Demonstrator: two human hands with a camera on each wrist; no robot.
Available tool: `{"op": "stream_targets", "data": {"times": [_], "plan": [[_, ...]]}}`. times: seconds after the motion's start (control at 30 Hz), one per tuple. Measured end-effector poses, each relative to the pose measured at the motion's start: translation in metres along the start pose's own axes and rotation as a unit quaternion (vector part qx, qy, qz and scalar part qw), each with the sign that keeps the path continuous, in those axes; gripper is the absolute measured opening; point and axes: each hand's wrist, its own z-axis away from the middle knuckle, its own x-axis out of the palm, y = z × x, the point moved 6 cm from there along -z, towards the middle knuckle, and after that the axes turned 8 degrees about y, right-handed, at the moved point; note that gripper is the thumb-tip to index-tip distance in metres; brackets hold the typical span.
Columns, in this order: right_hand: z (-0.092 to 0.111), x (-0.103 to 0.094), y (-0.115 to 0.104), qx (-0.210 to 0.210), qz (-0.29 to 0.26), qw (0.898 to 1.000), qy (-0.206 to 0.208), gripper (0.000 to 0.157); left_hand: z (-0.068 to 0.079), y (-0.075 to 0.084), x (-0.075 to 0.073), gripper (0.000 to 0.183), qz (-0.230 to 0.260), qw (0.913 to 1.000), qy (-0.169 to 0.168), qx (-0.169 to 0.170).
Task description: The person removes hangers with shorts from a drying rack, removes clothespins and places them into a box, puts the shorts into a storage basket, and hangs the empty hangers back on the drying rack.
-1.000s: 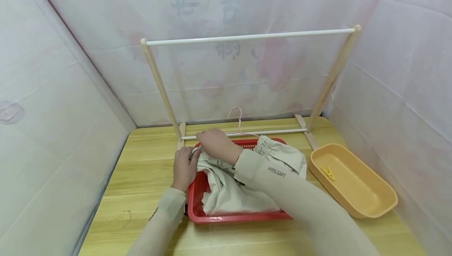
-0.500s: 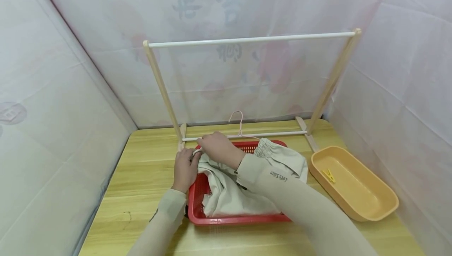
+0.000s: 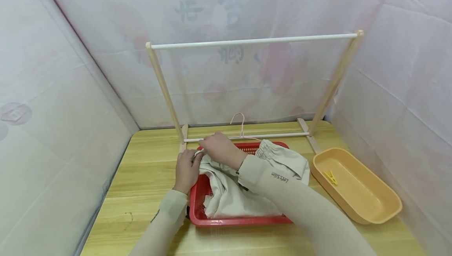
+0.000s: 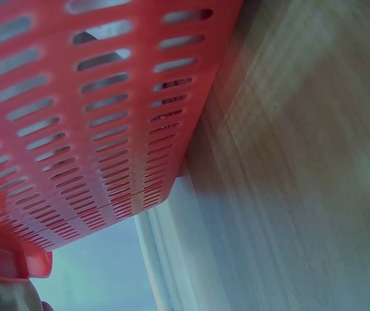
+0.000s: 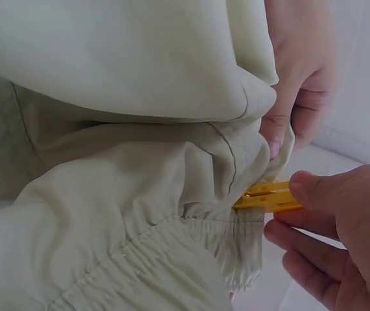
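Note:
Pale beige trousers with a gathered elastic waistband lie bunched over the red basket. Behind them rises the hook of a pink hanger; its lower part is mostly hidden. My left hand pinches the waistband's left end between thumb and fingers at the basket's back left corner. Beside it, my right hand holds a yellow clothespin, seen in the right wrist view with its tips against the waistband cloth. The left wrist view shows mainly the basket's slotted side.
A yellow-orange tray with another yellow clothespin inside stands at the right. Behind the basket stands a wooden rack with a white top rail and a low rail. Pale fabric walls enclose the wooden table.
The hands stay close together at the waistband's left end with barely any movement. The whole head view has shifted slightly, so everything sits a little lower and further right.

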Motion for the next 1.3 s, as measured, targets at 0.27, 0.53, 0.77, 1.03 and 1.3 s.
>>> {"op": "stream_targets", "data": {"times": [0.27, 0.53, 0.77, 1.03, 1.3], "plan": [[0.003, -0.003, 0.006, -0.005, -0.050, 0.998, 0.046, 0.004, 0.000, -0.001, 0.001, 0.021, -0.003, 1.0000, -0.008, -0.001], [0.006, -0.013, 0.013, 0.004, -0.127, 0.988, 0.085, 0.006, -0.002, -0.001, 0.002, 0.020, -0.001, 0.9999, -0.006, 0.015], [0.013, -0.025, 0.026, 0.027, -0.192, 0.974, 0.121, 0.008, -0.004, -0.002, 0.003, 0.021, -0.002, 0.9998, -0.003, 0.018], [0.052, -0.047, 0.069, 0.082, -0.200, 0.955, 0.203, 0.010, -0.004, -0.004, 0.003, 0.022, -0.005, 0.9999, -0.012, 0.002], [0.097, -0.052, 0.110, 0.171, -0.256, 0.920, 0.243, 0.021, -0.008, -0.009, -0.005, 0.022, -0.009, 0.9999, -0.001, 0.009]]}}
